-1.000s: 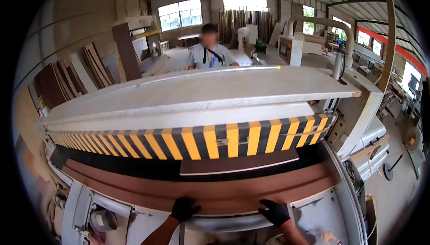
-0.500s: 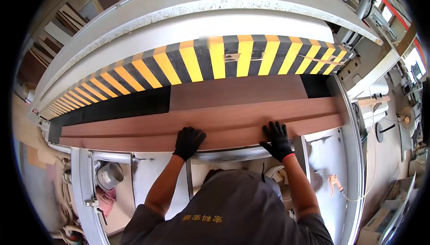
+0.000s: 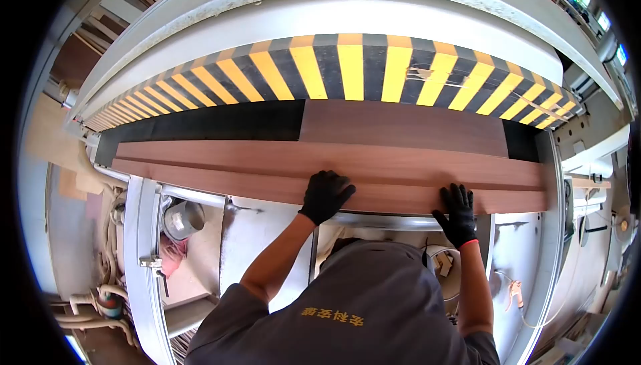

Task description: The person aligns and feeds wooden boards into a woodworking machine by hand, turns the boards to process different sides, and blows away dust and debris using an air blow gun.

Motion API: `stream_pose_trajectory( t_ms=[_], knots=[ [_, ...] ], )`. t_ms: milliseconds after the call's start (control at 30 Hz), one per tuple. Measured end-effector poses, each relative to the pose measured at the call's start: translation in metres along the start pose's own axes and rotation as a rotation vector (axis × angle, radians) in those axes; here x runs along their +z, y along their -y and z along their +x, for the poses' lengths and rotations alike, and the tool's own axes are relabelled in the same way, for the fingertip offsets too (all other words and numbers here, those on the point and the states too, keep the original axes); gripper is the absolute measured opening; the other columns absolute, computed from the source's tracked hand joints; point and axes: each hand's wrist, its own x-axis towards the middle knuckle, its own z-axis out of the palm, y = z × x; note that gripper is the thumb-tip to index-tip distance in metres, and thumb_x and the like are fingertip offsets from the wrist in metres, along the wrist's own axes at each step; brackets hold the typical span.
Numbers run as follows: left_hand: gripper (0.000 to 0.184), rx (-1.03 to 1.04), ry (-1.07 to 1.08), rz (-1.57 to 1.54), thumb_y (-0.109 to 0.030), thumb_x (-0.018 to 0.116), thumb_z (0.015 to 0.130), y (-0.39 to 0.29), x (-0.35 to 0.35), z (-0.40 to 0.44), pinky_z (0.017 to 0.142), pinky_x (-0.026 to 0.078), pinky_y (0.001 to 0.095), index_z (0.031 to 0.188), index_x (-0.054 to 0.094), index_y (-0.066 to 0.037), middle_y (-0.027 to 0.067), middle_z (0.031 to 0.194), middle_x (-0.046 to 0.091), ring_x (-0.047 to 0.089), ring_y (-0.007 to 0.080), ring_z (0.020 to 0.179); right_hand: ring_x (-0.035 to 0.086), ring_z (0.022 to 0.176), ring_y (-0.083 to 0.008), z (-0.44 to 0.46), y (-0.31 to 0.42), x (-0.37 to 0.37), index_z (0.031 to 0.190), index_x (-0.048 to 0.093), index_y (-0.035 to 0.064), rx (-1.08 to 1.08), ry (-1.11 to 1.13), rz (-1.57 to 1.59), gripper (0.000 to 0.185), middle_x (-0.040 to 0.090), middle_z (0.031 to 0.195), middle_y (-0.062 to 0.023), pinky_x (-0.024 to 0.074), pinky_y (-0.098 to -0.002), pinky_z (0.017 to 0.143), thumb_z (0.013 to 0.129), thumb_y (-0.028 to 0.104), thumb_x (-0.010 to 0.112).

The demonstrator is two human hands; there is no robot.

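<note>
Left hand (image 3: 326, 197), loosely open, and right hand (image 3: 458, 215), fingers spread, rest on the long brown boards (image 3: 267, 186), which run nine to three o'clock; striped bar (image 3: 350, 68) at twelve.

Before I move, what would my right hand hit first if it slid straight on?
Your right hand would likely meet the near edge of the farther reddish board first; depth is unclear, so it may be touching that now. Beyond lie the darker brown board and the yellow-and-black striped bar.
</note>
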Motion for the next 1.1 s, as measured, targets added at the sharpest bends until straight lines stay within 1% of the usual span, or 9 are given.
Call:
stream_pose_trajectory(
  t_ms=[333,400,500,733,833,867,967,1033,1100],
  knots=[
    [0.017,-0.055,-0.016,-0.044,-0.025,0.068,0.089,0.001,-0.001,-0.007,0.082,0.048,0.0460,0.094,0.071,-0.010,0.0096,0.092,0.069,0.063,0.0320,0.089,0.029,0.148,-0.0437,0.002,0.006,0.000,0.148,0.049,0.0093,0.061,0.028,0.017,0.067,0.040,0.155,-0.0231,0.0146,-0.0575,0.124,0.091,0.039,0.069],
    [0.011,0.083,-0.052,0.135,-0.021,0.067,0.087,0.015,0.020,-0.015,0.084,0.047,0.0466,0.092,0.071,-0.012,0.0069,0.094,0.071,0.064,0.0298,0.091,0.029,0.148,-0.0445,0.001,0.007,0.003,0.148,0.049,0.0100,0.061,0.014,0.004,0.068,0.039,0.156,-0.0234,0.0141,-0.0586,0.124,0.091,0.041,0.068],
    [0.018,0.111,-0.054,0.072,-0.026,0.067,0.091,0.014,0.013,-0.007,0.078,0.047,0.0485,0.093,0.069,-0.008,0.0105,0.082,0.067,0.063,0.0321,0.082,0.031,0.146,-0.0451,-0.001,0.004,0.008,0.147,0.050,0.0109,0.046,-0.033,0.011,0.068,0.041,0.154,-0.0233,0.0150,-0.0601,0.123,0.091,0.045,0.067],
    [0.013,0.127,0.069,0.101,-0.020,0.064,0.089,0.003,-0.005,0.008,0.077,0.048,0.0474,0.089,0.069,-0.008,0.0110,0.084,0.068,0.063,0.0326,0.082,0.048,0.128,-0.0419,0.014,0.012,-0.012,0.130,0.059,0.0054,0.061,-0.116,0.052,0.053,0.056,0.133,-0.0210,0.0308,-0.0555,0.115,0.087,0.034,0.071],
    [0.012,0.051,0.090,0.133,-0.019,0.063,0.087,0.002,0.001,0.007,0.078,0.048,0.0479,0.088,0.068,-0.008,0.0110,0.082,0.067,0.063,0.0324,0.082,0.046,0.131,-0.0416,0.017,0.010,-0.010,0.131,0.060,0.0095,0.089,-0.099,0.093,0.054,0.056,0.134,-0.0196,0.0280,-0.0585,0.117,0.087,0.039,0.070],
    [0.012,0.053,0.096,0.130,-0.019,0.063,0.087,0.002,0.001,0.008,0.078,0.048,0.0479,0.088,0.068,-0.008,0.0110,0.082,0.067,0.063,0.0324,0.082,0.049,0.127,-0.0406,0.015,0.011,-0.012,0.127,0.061,0.0068,0.068,-0.129,0.060,0.049,0.058,0.131,-0.0192,0.0325,-0.0545,0.114,0.087,0.032,0.072],
    [0.010,0.023,0.087,0.153,-0.017,0.063,0.087,0.007,0.005,0.002,0.077,0.048,0.0473,0.088,0.068,-0.008,0.0109,0.086,0.067,0.063,0.0304,0.084,0.052,0.123,-0.0379,0.020,-0.003,-0.013,0.123,0.064,0.0095,0.002,-0.110,0.015,0.044,0.061,0.126,-0.0162,0.0342,-0.0552,0.112,0.088,0.036,0.070],
    [0.013,0.064,0.148,0.431,-0.016,0.062,0.092,0.042,0.018,-0.012,0.082,0.049,0.0476,0.096,0.069,-0.007,0.0134,0.095,0.068,0.064,0.0309,0.091,0.057,0.117,-0.0357,0.026,-0.040,-0.013,0.117,0.066,0.0091,0.102,-0.188,0.090,0.035,0.065,0.120,-0.0151,0.0395,-0.0501,0.108,0.090,0.030,0.070],
    [0.022,-0.212,-0.072,0.135,-0.019,0.061,0.098,0.099,0.029,-0.028,0.092,0.050,0.0467,0.111,0.069,-0.003,0.0183,0.109,0.068,0.064,0.0344,0.102,0.059,0.114,-0.0371,0.042,-0.097,-0.027,0.118,0.068,0.0074,0.263,-0.365,0.039,0.029,0.066,0.120,-0.0166,0.0451,-0.0465,0.103,0.090,0.018,0.069]
  ],
)
